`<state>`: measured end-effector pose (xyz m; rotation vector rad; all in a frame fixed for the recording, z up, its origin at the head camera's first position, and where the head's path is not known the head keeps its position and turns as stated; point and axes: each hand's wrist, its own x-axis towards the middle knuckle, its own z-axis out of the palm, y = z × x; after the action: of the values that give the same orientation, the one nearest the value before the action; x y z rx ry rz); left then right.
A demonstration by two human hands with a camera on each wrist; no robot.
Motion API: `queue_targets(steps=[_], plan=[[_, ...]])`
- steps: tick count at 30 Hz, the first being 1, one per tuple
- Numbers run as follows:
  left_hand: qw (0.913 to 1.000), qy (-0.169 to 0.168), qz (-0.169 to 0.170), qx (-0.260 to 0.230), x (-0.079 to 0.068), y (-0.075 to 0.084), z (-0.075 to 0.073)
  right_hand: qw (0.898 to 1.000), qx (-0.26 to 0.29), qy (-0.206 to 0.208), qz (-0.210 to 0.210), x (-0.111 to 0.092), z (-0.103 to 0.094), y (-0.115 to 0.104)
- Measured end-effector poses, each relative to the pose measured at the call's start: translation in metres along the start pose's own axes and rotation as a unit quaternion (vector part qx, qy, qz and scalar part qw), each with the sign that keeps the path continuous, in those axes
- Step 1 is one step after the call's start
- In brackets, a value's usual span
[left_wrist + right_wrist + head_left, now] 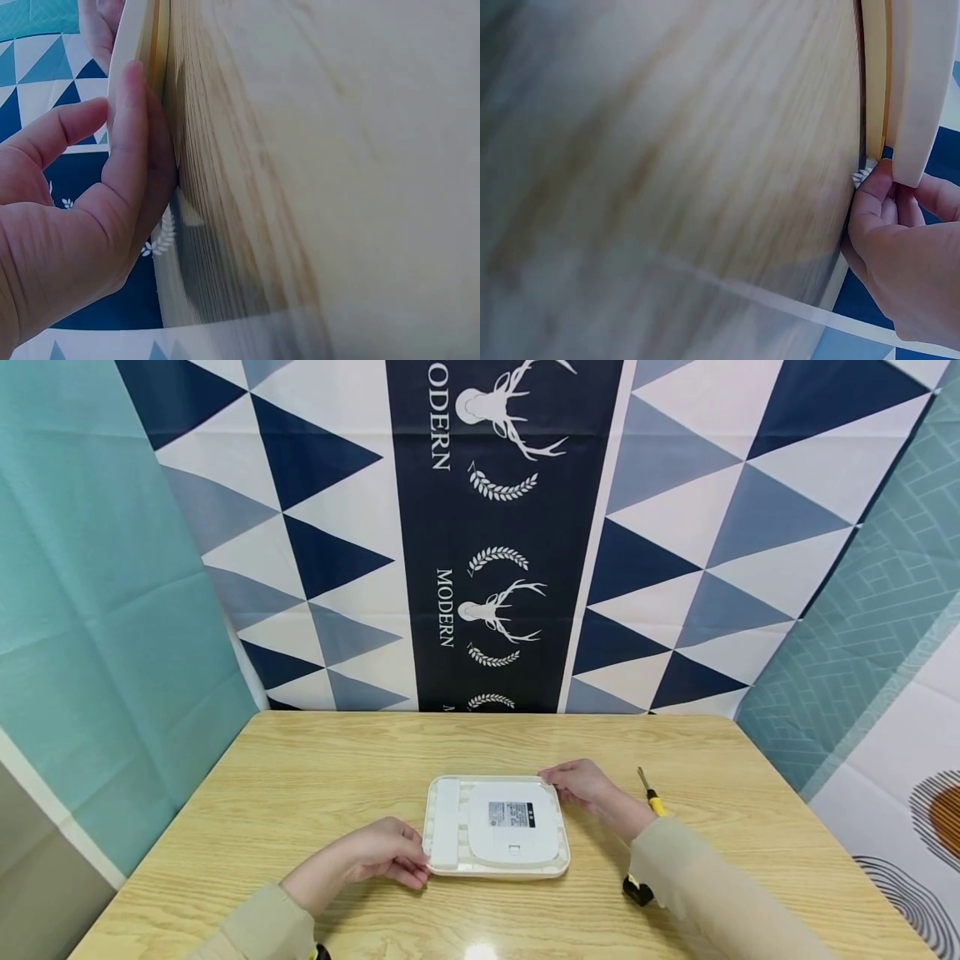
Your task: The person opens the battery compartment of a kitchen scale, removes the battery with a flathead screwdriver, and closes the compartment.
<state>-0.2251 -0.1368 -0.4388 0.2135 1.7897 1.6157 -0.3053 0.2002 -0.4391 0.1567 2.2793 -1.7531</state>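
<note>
A flat white device (465, 867) with rounded corners lies in the middle of the wooden table, its raised panel and printed label facing up. At its near left corner, my left hand (390, 853) pinches the rim. In the left wrist view, thumb and fingers (132, 90) of that hand meet the rim from opposite sides. My right hand (581, 783) grips the far right corner. Seen from the right wrist, the thumb and fingertips (881, 180) hold the end of the white edge. The device's underside is hidden in the head view.
A screwdriver (652, 795) with a yellow handle lies right of the device, partly behind the right forearm. Black and yellow items (637, 891) show beside both sleeves. Patterned cloth (487, 527) hangs behind the wooden table (337, 760), with curtains at both sides.
</note>
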Motion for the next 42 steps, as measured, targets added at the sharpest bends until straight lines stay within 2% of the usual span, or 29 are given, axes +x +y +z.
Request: queue_targets(steps=[5, 14, 19, 25, 29, 33, 37, 42], plan=[[1.0, 0.0, -0.004, 0.0, -0.002, 0.001, -0.001, 1.0, -0.008, -0.002, 0.0, -0.007, 0.002, -0.008], [0.9997, -0.016, -0.014, 0.009, -0.003, 0.005, -0.006, 1.0, -0.009, -0.026, -0.013, -0.004, -0.001, -0.004], [0.9996, 0.011, -0.013, 0.02, 0.0, 0.01, -0.012, 0.999, -0.01, -0.042, -0.031, -0.011, -0.006, -0.011], [0.9986, 0.048, -0.011, 0.021, 0.009, 0.017, -0.02, 0.995, -0.073, -0.028, -0.056, -0.02, -0.011, -0.023], [0.9982, 0.059, -0.007, 0.007, 0.015, 0.021, -0.023, 0.991, -0.114, -0.015, -0.065, -0.026, -0.011, -0.031], [0.9979, 0.064, -0.004, -0.003, 0.023, 0.022, -0.023, 0.986, -0.148, -0.007, -0.076, -0.034, -0.01, -0.037], [0.9969, 0.079, -0.005, -0.006, 0.029, 0.023, -0.022, 0.976, -0.184, -0.003, -0.113, -0.045, -0.008, -0.042], [0.9941, 0.108, -0.009, -0.008, 0.035, 0.025, -0.022, 0.949, -0.242, 0.011, -0.2, -0.061, -0.001, -0.046]])
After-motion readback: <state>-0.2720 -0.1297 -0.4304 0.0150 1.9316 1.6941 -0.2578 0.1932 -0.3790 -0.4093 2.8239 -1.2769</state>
